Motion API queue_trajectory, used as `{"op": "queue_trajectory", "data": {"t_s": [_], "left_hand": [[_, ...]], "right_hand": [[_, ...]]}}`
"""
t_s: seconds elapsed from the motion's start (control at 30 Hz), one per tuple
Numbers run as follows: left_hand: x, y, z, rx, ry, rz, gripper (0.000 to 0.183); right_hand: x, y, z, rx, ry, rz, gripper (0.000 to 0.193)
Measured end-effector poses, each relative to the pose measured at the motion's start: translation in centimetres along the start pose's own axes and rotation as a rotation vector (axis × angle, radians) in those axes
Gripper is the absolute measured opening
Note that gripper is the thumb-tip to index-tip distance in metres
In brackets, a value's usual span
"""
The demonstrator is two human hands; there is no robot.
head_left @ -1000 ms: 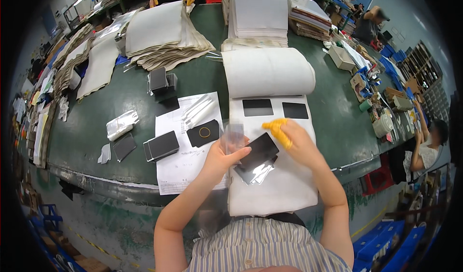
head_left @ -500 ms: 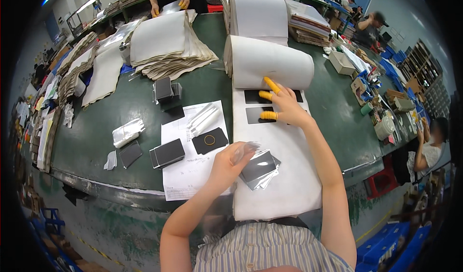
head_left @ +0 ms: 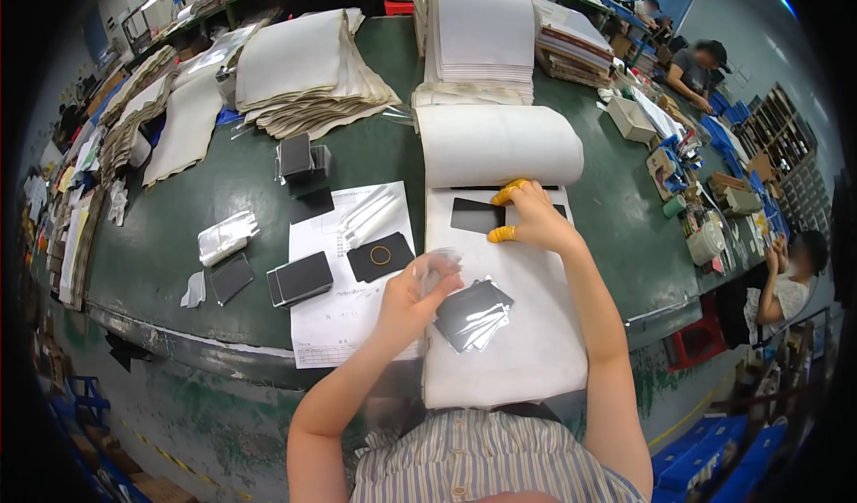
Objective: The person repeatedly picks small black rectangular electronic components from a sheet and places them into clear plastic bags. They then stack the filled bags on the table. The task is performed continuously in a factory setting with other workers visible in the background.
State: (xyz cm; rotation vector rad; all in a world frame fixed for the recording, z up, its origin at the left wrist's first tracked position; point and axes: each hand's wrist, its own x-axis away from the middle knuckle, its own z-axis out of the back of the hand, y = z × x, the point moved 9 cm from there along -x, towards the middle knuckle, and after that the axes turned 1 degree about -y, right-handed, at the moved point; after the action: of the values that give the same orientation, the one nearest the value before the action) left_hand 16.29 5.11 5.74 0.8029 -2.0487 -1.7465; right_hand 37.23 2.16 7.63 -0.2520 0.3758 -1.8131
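Note:
My left hand [head_left: 412, 299] is closed on a clear plastic sleeve [head_left: 439, 266], which curls up over the fingers. Just right of it, dark cards and shiny clear sleeves [head_left: 473, 317] lie fanned on a white paper sheet [head_left: 513, 360]. Farther up that sheet, my right hand [head_left: 538, 219] wears yellow finger cots. Its thumb and fingers are spread apart, touching the right end of a flat dark card [head_left: 473, 216]. Part of another dark card [head_left: 561, 210] shows behind the hand. Above them a large page [head_left: 500, 144] is rolled back, partly covering a row of dark cards.
On the left lie a printed form [head_left: 344, 329], a stack of dark cards [head_left: 301, 278], a card bundle with a rubber band [head_left: 380, 257] and bundled clear sleeves [head_left: 228, 238]. Thick paper stacks [head_left: 299, 70] stand farther back. Other people sit at the right.
The rolled page sits farther down over the upper row of cards. My right hand has drawn toward me onto the lower dark card. My left hand has shifted slightly left, still holding clear plastic.

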Motion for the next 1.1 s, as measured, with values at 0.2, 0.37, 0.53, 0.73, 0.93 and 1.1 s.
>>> {"op": "queue_trajectory", "data": {"t_s": [0.2, 0.37, 0.53, 0.73, 0.93, 1.1], "left_hand": [[-0.2, -0.6, 0.4, 0.077, -0.002, -0.017, 0.014], [-0.2, -1.0, 0.4, 0.137, -0.014, 0.034, 0.019], [-0.1, 0.2, 2.1, 0.016, 0.178, -0.084, 0.034], [0.4, 0.5, 1.0, 0.169, 0.055, -0.045, 0.050], [0.3, 2.1, 0.6, 0.049, 0.098, -0.066, 0.047], [0.0, -0.2, 0.1, 0.420, -0.113, 0.093, 0.055]], "right_hand": [[0.4, 0.3, 0.3, -0.170, -0.034, -0.143, 0.071], [1.9, -2.0, 1.9, -0.080, 0.159, -0.044, 0.080], [5.6, -6.3, 3.6, -0.319, 0.263, 0.102, 0.091], [8.4, -7.9, 3.3, -0.586, 0.353, 0.355, 0.100], [8.5, -8.9, 3.1, -0.428, 0.294, 0.347, 0.063], [8.6, -7.4, 3.3, -0.594, 0.375, 0.306, 0.031]]}}
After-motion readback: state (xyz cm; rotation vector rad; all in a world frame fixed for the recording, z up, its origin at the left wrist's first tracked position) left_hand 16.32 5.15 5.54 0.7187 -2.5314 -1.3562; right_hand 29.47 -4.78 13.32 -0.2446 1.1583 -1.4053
